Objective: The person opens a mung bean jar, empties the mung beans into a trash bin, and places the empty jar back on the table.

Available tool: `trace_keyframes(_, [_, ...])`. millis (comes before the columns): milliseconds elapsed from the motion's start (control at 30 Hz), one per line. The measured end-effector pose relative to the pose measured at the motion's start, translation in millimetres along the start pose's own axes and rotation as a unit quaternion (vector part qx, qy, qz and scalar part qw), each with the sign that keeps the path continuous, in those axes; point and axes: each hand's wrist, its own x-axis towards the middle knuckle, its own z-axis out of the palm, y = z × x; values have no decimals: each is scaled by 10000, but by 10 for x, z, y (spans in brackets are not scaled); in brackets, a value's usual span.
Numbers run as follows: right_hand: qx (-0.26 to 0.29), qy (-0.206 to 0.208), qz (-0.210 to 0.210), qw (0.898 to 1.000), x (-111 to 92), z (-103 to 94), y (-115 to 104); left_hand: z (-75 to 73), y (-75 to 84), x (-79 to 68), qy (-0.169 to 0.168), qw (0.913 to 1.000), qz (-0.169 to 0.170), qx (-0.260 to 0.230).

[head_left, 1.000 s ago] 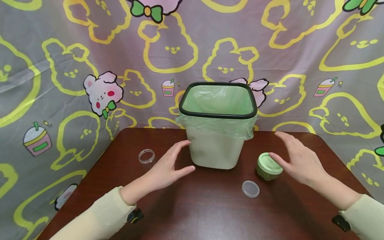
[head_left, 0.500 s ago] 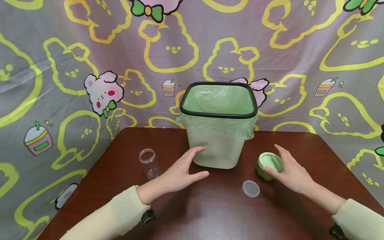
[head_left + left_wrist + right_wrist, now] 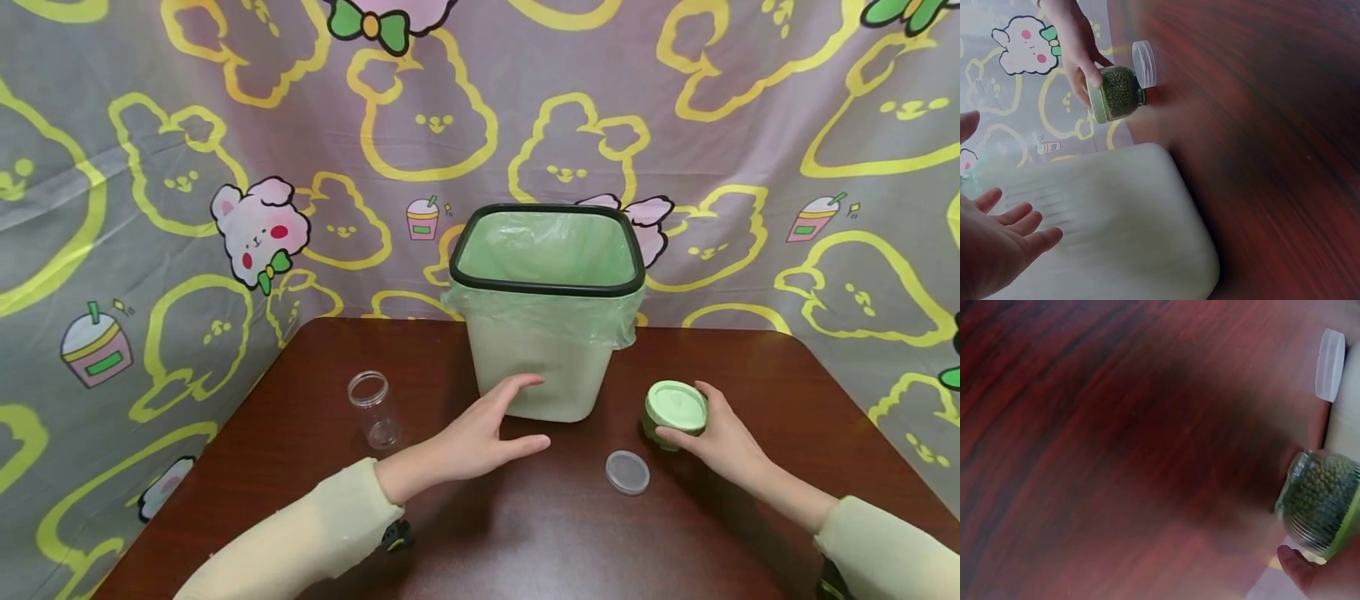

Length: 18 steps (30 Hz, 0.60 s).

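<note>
On the right of the table in the head view stands a small glass jar (image 3: 654,429) with a light green lid (image 3: 677,402). My right hand (image 3: 723,442) holds it, thumb at the front and fingers round the far side. Small green beans fill the jar (image 3: 1119,94), as the left wrist view shows. The right wrist view catches the jar (image 3: 1317,500) and my right hand's thumb (image 3: 1297,565) at the edge. My left hand (image 3: 483,429) hovers before the bin, fingers spread and holding nothing. A clear round lid (image 3: 627,472) lies left of the jar.
A pale bin (image 3: 547,358) with a black rim and green liner bag stands at the back middle. To the left is a clear, uncapped jar (image 3: 372,412). A patterned curtain (image 3: 450,100) hangs behind and beside the brown table (image 3: 540,533).
My right hand has come down and closed round the green-lidded jar. My left hand has moved right, from near the clear jar to the front of the bin, uncovering the clear jar.
</note>
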Motion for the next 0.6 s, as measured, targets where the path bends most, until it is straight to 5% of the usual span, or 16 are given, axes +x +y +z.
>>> trace_keyframes(267, [448, -217, 684, 9964, -7, 76, 20, 75, 17, 74, -9, 9997, 163, -157])
trace_keyframes(600, [1092, 15, 737, 9913, -44, 169, 101, 117, 45, 127, -51, 9995, 244, -208])
